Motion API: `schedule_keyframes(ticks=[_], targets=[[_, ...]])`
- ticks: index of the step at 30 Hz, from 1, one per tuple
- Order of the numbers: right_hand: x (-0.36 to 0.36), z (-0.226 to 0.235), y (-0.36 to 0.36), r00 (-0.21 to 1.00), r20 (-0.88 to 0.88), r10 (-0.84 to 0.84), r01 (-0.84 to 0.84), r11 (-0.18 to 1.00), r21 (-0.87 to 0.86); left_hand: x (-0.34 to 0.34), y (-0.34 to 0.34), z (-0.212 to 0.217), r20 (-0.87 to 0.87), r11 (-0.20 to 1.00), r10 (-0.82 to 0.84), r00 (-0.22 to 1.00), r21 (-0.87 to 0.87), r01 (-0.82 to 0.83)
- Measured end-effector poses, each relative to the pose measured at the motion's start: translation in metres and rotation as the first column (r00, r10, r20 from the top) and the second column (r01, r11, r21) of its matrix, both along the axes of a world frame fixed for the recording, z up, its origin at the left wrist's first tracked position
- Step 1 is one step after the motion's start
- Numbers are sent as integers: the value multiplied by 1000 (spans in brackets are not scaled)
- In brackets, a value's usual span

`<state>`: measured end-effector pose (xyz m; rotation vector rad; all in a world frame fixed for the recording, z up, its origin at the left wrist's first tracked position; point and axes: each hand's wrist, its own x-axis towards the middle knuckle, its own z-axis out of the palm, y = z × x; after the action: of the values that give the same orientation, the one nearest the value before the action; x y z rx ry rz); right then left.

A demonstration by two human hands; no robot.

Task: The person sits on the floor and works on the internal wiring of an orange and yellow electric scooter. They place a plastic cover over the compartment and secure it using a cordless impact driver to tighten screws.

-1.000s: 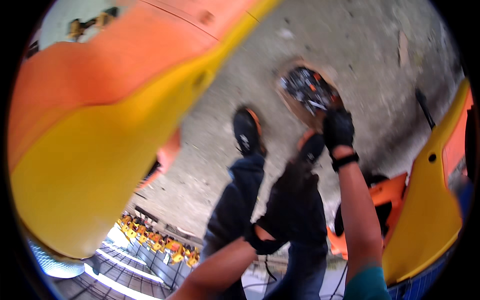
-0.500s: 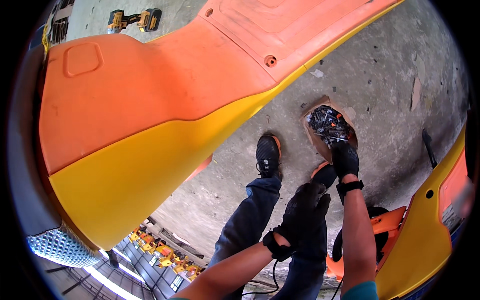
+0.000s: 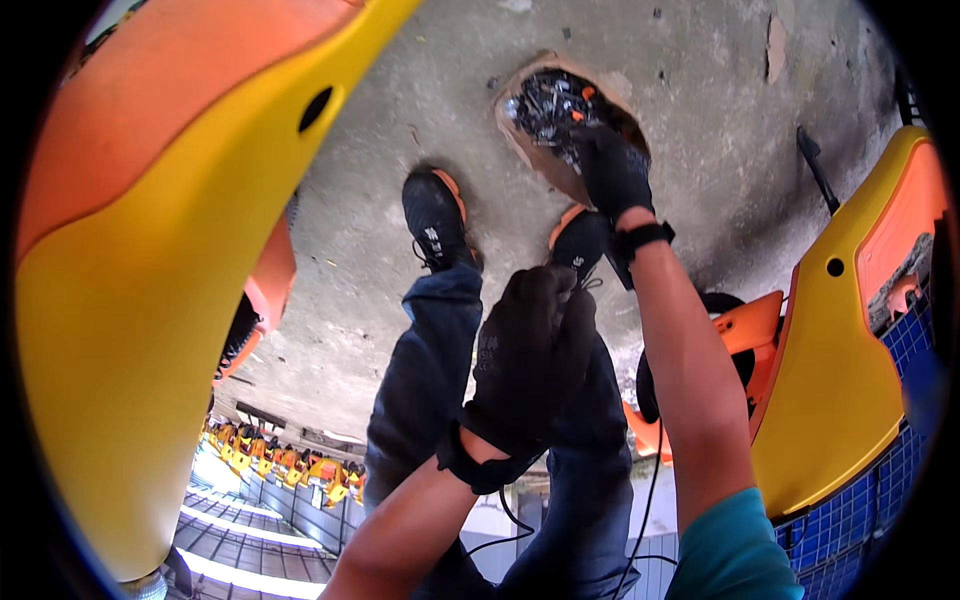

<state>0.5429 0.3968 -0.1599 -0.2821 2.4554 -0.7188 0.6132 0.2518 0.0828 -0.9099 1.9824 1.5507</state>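
Head view is looking down at the person's legs and black shoes on a grey concrete floor. The right hand, in a black glove with a strap at the wrist, is reaching up toward twelve o'clock into a brown cardboard box full of dark screws; its fingers are curling down among them, but whether they are pinching any I cannot tell. The left hand, also in a black glove, is hanging near the centre over the jeans, fingers loosely bent and holding nothing that shows. A big orange and yellow plastic shell is filling the side from eight to eleven o'clock. Another yellow and orange shell is standing at three to four o'clock, beside blue tiles.
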Motion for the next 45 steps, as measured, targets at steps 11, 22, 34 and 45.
schedule_keyframes(ticks=[11, 22, 34, 45], targets=[[39, -60, -5, 945, 323, 44, -104, 980, 169, -12, -9, 5, 144, 988, -121, 982, -74, 133], [27, -37, -18, 981, 37, -189, 177, 960, 216, -8, -7, -2, 113, 989, -125, 986, -68, 133], [15, -45, -61, 923, -122, -365, 376, 924, 77, -12, -16, -4, 151, 989, -122, 981, -65, 133], [16, -53, -52, 952, -173, -254, 251, 967, -42, -11, -18, -6, 135, 980, -160, 978, -94, 173]])
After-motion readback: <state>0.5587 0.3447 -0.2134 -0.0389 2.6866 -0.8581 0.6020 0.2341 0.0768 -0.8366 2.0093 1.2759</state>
